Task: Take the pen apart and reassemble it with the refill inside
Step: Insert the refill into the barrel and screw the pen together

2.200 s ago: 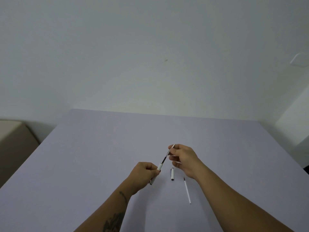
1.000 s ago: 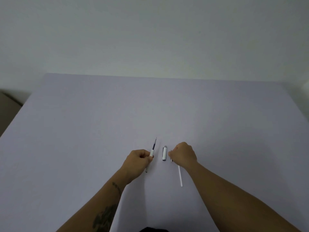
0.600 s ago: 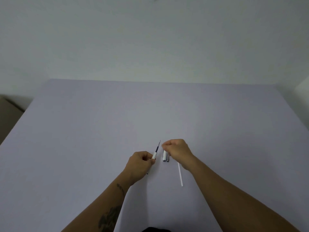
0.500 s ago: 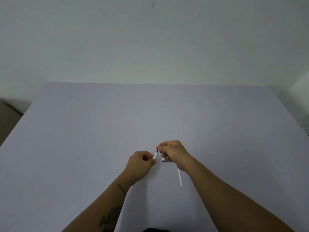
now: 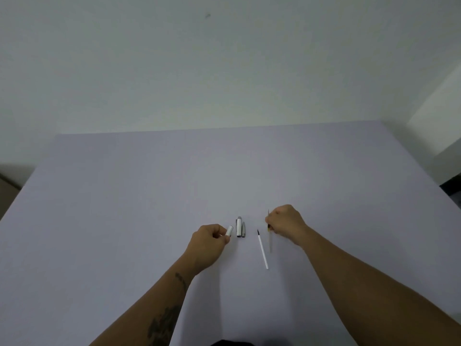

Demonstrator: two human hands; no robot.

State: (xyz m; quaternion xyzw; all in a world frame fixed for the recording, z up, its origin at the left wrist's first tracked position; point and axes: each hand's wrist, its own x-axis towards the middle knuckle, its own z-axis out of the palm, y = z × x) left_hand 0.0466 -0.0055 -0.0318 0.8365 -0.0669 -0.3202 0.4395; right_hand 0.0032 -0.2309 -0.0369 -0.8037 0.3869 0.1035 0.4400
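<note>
My left hand (image 5: pixel 209 239) is closed around a white pen barrel (image 5: pixel 229 231), whose open end sticks out toward the right. Just right of it, the white pen cap (image 5: pixel 239 227) with its metal clip lies on the lavender table (image 5: pixel 149 196). A thin white refill (image 5: pixel 262 249) with a dark tip lies slanted on the table further right. My right hand (image 5: pixel 287 224) is closed on a second, blurred thin refill (image 5: pixel 269 231), holding it just right of the lying one.
A pale wall rises behind the table's far edge. A brown piece of furniture (image 5: pixel 6 188) shows at the left edge and a dark object (image 5: pixel 452 189) at the right edge.
My right hand pulled the thin refill out of the barrel in my left hand and carried it to the right, past the cap and the lying refill. The camera view shifted.
</note>
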